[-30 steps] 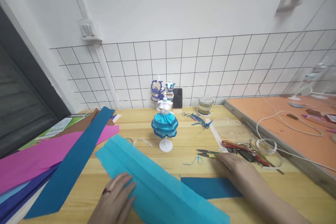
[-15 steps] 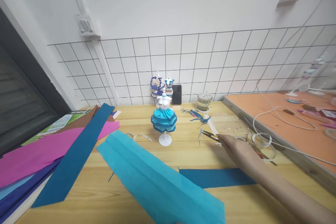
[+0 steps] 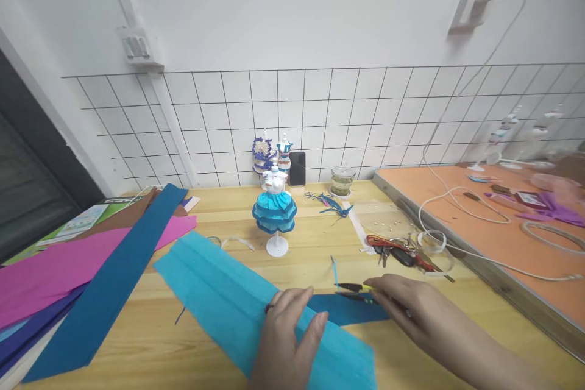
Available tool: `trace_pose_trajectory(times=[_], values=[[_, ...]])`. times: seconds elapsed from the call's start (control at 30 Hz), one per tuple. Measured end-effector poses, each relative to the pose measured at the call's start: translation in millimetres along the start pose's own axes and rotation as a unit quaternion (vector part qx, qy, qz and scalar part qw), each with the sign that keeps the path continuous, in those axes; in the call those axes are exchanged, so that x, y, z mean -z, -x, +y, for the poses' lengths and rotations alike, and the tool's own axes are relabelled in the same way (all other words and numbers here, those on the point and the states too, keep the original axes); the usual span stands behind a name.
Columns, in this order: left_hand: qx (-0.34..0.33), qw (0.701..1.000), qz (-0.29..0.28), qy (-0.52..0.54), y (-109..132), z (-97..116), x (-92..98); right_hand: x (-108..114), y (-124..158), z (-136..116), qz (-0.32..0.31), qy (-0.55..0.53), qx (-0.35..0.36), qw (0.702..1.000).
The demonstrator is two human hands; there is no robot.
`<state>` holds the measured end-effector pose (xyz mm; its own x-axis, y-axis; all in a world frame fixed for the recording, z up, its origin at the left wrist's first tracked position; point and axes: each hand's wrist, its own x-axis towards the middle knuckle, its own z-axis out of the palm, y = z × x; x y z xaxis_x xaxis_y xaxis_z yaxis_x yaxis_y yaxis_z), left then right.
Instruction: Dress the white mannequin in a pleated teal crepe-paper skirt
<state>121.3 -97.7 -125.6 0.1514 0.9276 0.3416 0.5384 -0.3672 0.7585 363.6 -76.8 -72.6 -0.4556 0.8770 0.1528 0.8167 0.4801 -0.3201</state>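
Observation:
My left hand [image 3: 287, 338] lies on a wide turquoise crepe-like strip [image 3: 214, 280], thumb and fingers spread apart. A pair of thread snips [image 3: 354, 289] with dark blades and a bit of yellow is in my right hand [image 3: 418, 308]. The snips point left, just over a dark teal strip [image 3: 336, 311] that runs partly under the turquoise one. By the blade tips is a thin blue scrap [image 3: 335, 271]. Behind the strips stands a small white dress form [image 3: 275, 180] wearing a layered turquoise and teal ruffled skirt [image 3: 274, 212].
Pink [image 3: 86, 253], teal and purple strips pile up at the left. Keys [image 3: 384, 253] with cords lie to the right, near a clear sheet with small beads. Further back are blue scraps [image 3: 336, 204], a lidded glass cup [image 3: 342, 181], a phone [image 3: 297, 169] and two decorated forms.
My left hand has come into view onto the turquoise strip. My right hand has moved nearer with the snips, uncovering the keys. The view has turned slightly to the right.

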Motion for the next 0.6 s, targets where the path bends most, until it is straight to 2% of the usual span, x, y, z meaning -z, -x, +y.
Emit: trace_pose_trajectory(times=[0.07, 0.13, 0.2, 0.3, 0.43, 0.6], values=[[0.113, 0.989, -0.037, 0.089, -17.6, 14.1, 0.7, -2.2, 5.0, -10.8, 0.006, 0.014, 0.037, 0.999], [0.169, 0.963, -0.100, 0.184, -27.6, 22.0, -2.1, -3.6, 8.9, -18.9, 0.015, 0.023, 0.070, 0.997], [0.191, 0.947, -0.128, 0.225, -31.5, 23.6, -5.4, -4.1, 11.8, -23.3, 0.025, 0.020, 0.086, 0.996], [0.196, 0.948, -0.118, 0.222, -33.9, 18.9, -6.5, -5.2, 15.8, -20.4, 0.028, 0.003, 0.059, 0.998], [0.179, 0.964, -0.098, 0.172, -46.7, 10.0, 0.0, -9.4, 25.4, -4.9, 0.014, -0.063, -0.047, 0.997], [0.128, 0.985, -0.108, 0.045, -80.4, 2.9, 5.1, -18.1, 47.8, 1.0, -0.011, -0.207, -0.147, 0.967]])
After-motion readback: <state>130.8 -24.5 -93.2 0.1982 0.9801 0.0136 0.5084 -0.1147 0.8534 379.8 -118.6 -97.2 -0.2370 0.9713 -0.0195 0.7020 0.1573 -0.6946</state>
